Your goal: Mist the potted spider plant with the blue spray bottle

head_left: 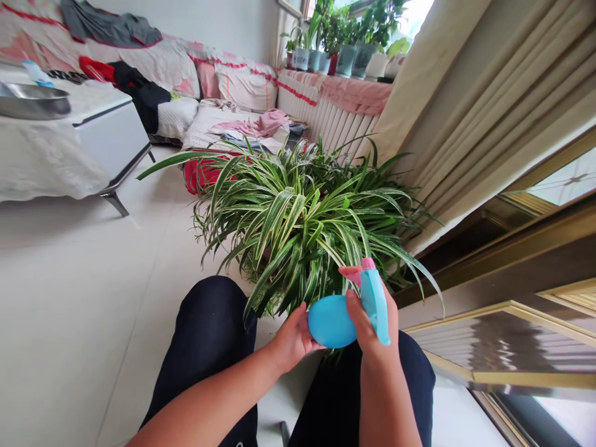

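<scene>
A blue spray bottle [331, 321] with a pink nozzle and trigger lies tilted sideways between my two hands, above my knees. My right hand [372, 323] is wrapped round its neck below the spray head, the thumb on the near side. The base of the bottle rests against the fingers of my left hand [294, 338], which hold it from the left. Just beyond the bottle spreads a large spider plant [298, 217] with long green and pale striped leaves. The nozzle points toward its foliage. Leaves hide the plant's pot.
A cabinet [116, 139] with a metal basin [35, 101] stands at the left. Behind are a sofa [233, 81] with clothes and a sill with several potted plants [347, 59]. Beige curtains [484, 112] and a gold-trimmed door [507, 335] border the right side.
</scene>
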Available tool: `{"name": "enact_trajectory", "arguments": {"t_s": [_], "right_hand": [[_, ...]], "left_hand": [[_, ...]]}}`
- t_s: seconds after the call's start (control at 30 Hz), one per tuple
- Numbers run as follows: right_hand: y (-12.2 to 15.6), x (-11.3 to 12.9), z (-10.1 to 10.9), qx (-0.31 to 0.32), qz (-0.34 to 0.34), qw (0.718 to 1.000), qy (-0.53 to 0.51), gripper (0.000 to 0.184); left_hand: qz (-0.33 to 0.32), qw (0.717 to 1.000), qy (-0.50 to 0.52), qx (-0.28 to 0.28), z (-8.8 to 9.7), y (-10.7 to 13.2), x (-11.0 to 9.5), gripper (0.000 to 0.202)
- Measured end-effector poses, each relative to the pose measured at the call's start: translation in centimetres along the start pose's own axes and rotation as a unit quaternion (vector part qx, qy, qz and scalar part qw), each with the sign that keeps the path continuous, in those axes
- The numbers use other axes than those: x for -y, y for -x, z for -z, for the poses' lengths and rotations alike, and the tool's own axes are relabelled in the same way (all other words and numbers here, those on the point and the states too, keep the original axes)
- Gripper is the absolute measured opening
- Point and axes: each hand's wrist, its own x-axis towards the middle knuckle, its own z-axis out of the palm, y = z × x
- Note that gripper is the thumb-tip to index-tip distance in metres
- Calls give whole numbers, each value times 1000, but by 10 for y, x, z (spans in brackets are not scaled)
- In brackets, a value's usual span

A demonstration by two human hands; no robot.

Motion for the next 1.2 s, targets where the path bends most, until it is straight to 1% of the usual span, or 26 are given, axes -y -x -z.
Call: {"name": "enact_trajectory", "arguments": {"t_s": [0.1, 0.27, 0.47, 0.57, 0.73, 0.8, 0.87, 1.03, 1.2], "right_hand": [[-1, -5, 0, -10, 20, 1000, 13, 23], [-3, -10, -1, -22, 43, 999, 11, 20], [-1, -10, -2, -34, 28, 999, 9, 17], [-2, -10, -2, -24, 16, 1000, 10, 23], [-3, -8, -3, 16, 14, 1000, -18, 36], [-2, -8, -4, 23, 12, 999, -25, 39], [-2, -8, -5, 18, 10, 1000, -21, 37], [-2, -11, -7, -16, 13, 1000, 7, 27], [-3, -10, -6, -12, -5, 1000, 12, 24]], "left_hand": [[5, 1000, 3, 5, 2, 0, 2, 61], [5, 1000, -1, 7, 5, 0, 4, 61], [5, 1000, -10, 8, 2, 0, 4, 60], [3, 1000, -9, 7, -1, 2, 2, 60], [-9, 1000, -5, -6, -3, 2, -1, 59], [-12, 1000, -3, -4, -2, 1, -2, 60], [-9, 1000, -4, -3, -1, 1, -1, 60], [6, 1000, -13, -13, 2, 0, 3, 60], [4, 1000, -11, -13, 0, 0, 5, 58]]}}
